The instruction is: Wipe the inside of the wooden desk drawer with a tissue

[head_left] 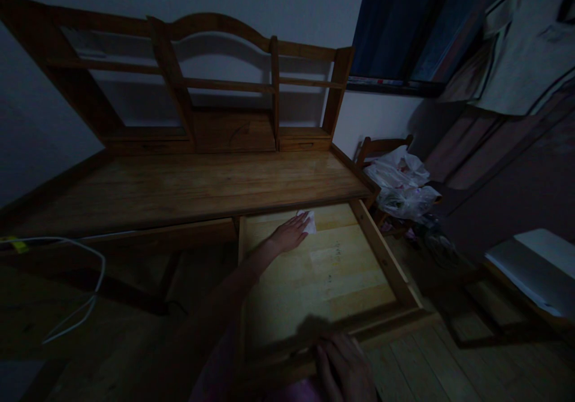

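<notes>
A pulled-out wooden drawer [287, 294] fills the lower middle of the view, its pale bottom showing with small dark marks on it. My left hand [290, 235] reaches in from the left, palm down near the drawer's back. Under and beside its fingers is a white tissue [309, 222], pressed against the drawer bottom. At the near edge, my right hand [345, 366] is closed over the drawer's front panel. Its fingertips are partly hidden in shadow.
Behind the drawer stands a wooden desk [215, 183] with a shelf hutch [276, 90]. A white cable [101, 258] hangs at the left. Plastic bags [399, 171] lie on a chair at the right. A stool [476, 270] with white and grey flat items [534, 270] stands farther right.
</notes>
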The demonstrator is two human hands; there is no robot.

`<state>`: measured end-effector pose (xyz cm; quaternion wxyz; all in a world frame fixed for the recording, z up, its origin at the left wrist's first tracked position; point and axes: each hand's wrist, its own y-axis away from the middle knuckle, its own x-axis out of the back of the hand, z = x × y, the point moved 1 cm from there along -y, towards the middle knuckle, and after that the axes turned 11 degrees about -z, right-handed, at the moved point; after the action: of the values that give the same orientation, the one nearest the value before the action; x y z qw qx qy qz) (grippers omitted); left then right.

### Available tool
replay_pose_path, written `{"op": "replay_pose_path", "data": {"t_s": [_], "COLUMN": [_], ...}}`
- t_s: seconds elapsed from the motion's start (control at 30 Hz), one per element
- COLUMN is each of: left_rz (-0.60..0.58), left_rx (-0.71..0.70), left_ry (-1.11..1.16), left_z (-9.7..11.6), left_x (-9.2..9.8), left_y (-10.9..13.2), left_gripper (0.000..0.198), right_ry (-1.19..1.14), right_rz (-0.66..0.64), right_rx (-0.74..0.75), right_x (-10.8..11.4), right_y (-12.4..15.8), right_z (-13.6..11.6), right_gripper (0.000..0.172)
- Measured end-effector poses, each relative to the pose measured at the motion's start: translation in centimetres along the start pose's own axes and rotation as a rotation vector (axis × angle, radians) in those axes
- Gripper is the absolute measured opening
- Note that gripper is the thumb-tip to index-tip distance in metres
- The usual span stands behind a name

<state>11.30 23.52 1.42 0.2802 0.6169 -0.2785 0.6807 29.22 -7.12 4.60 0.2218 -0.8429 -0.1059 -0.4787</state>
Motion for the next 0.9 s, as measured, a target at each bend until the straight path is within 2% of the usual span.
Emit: {"op": "replay_pose_path", "data": {"t_s": [0.1, 0.23, 0.47, 0.67, 0.9], "left_rz": [0.018, 0.040, 0.045, 0.025, -0.006], "left_rx": [0.036, 0.073, -0.039, -0.104, -0.231], "left_ry": [-0.008, -0.001, 0.024, 0.050, 0.092], "left_z": [-0.1, 1.2, 3.8, 6.0, 10.5], "left_x": [0.2, 0.1, -0.5, -1.1, -2.1], "left_y": [0.2, 0.3, 1.2, 0.7, 0.4], "left_gripper": [0.060, 0.063, 0.066, 0.069, 0.072], "right_ry": [0.000, 0.006, 0.002, -0.009, -0.031], "right_rz": [-0.006, -0.036, -0.009, -0.034, -0.045], "right_rx": [0.002, -0.001, 0.006, -0.004, -0.014], "right_x": [-0.2, -0.6, -0.8, -0.5, -0.6], "right_y": [0.2, 0.4, 0.5, 0.6, 0.6], "right_z": [0.2, 0.7, 0.8, 0.5, 0.6], "right_gripper": [0.021, 0.021, 0.019, 0.019, 0.018]}}
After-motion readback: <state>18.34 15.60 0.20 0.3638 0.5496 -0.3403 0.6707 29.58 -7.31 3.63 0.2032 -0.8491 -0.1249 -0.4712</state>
